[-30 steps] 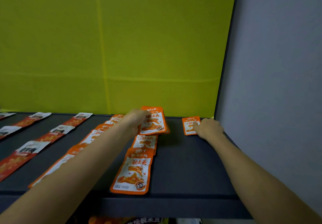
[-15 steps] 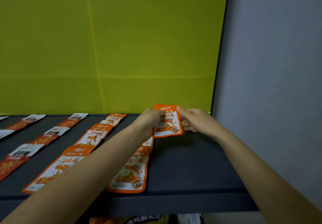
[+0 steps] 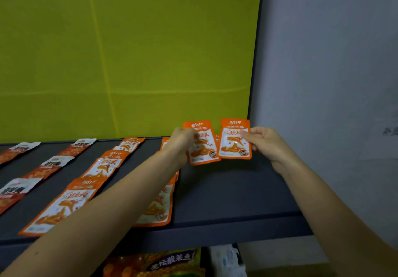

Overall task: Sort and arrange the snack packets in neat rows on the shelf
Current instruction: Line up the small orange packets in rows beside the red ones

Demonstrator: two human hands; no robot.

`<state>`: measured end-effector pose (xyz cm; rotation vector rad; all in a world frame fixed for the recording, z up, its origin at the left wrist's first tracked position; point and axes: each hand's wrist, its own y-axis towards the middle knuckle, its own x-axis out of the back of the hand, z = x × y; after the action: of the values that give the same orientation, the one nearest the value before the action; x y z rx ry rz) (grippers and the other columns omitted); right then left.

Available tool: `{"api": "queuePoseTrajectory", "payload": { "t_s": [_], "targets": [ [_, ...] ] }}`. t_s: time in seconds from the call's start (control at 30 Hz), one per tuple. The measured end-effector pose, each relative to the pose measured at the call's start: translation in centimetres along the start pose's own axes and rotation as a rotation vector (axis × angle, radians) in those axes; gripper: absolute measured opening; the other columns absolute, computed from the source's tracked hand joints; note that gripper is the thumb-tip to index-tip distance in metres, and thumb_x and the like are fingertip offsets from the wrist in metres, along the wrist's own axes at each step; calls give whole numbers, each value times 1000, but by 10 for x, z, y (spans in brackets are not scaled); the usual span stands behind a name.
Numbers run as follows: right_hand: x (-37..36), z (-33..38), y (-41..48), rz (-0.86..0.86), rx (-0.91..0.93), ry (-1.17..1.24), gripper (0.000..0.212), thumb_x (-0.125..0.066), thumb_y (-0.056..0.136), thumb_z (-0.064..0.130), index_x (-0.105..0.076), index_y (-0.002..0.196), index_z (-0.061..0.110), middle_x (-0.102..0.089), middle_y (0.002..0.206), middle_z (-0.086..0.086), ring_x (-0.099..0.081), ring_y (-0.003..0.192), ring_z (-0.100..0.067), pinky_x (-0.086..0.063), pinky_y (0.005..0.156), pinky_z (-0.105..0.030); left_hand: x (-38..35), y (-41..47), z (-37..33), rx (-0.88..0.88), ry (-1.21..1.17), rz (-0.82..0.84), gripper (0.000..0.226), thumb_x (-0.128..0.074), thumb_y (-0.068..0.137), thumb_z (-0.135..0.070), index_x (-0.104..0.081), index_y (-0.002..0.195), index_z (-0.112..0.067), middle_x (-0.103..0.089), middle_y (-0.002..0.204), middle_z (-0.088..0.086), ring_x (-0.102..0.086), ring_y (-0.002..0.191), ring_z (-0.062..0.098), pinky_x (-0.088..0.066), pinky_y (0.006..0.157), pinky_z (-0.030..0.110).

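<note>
Head view: left hand (image 3: 183,145) pinches one orange packet (image 3: 203,148) at its left edge. Right hand (image 3: 266,143) pinches a second orange packet (image 3: 234,142) at its right edge, thumb on the front. Both are upright, side by side, edges about touching, above the back right of the dark shelf (image 3: 232,192). More orange packets (image 3: 101,167) lie flat in rows. Red-and-white packets (image 3: 51,164) sit further left. Bags (image 3: 170,263) show below the shelf.

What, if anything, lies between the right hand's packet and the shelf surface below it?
Nothing visible does. The right hand pinches an orange packet above the dark shelf; no packet shows on the stretch below it. The shelf behind the packet is hidden.
</note>
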<state>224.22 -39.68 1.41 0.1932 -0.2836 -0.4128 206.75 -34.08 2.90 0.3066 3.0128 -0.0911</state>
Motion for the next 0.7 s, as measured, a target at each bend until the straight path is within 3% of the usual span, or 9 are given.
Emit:
{"api": "queuePoseTrajectory", "payload": {
  "t_s": [0.13, 0.27, 0.37, 0.47, 0.57, 0.7],
  "targets": [
    [13, -15, 2, 72, -113, -78, 19, -62, 87, 20, -59, 70, 13, -54, 35, 11, -43, 32, 3, -30, 37, -6, 23, -16, -8, 35, 119, 43, 22, -45, 88, 2, -47, 67, -5, -57, 39, 4, -55, 30, 12, -47, 36, 17],
    [-1, -29, -2, 157, -164, -221, 14, -66, 83, 22, -61, 72, 16, -66, 70, -1, -50, 55, -7, -40, 55, -18, 33, -34, -2, 23, 279, 167, 19, -53, 87, -1, -55, 70, -8, -65, 56, 5, -61, 45, 13, -51, 53, 22],
    [-6, -29, -2, 101, -101, -456, 18, -67, 82, 32, -65, 79, 14, -68, 87, -6, -59, 73, -16, -46, 70, -28, 36, -41, 3, 63, 265, 237, 19, -56, 87, -1, -56, 69, -8, -66, 49, 3, -63, 41, 11, -54, 45, 21],
    [-10, -27, -5, 96, -43, -636, 31, -65, 82, 40, -66, 93, 11, -60, 86, 1, -57, 84, -14, -42, 61, -22, 34, -47, 8, 100, 232, 269, 20, -58, 86, 0, -56, 67, -7, -66, 50, 4, -63, 40, 11, -53, 42, 20],
    [-13, -27, -7, 68, -2, -710, 27, -64, 82, 43, -59, 81, 16, -57, 77, 5, -53, 77, -11, -35, 53, -17, 28, -52, 16, 113, 236, 295, 14, -63, 83, -3, -54, 74, -8, -69, 58, 4, -65, 48, 11, -54, 50, 23],
    [-12, -29, -9, -2, 36, -750, 27, -62, 84, 40, -58, 80, 13, -58, 79, 0, -56, 79, -17, -38, 62, -25, 13, -60, 26, 104, 315, 295, 15, -65, 83, -8, -51, 81, -11, -67, 73, 4, -65, 54, 8, -54, 51, 18]
  ]
}}
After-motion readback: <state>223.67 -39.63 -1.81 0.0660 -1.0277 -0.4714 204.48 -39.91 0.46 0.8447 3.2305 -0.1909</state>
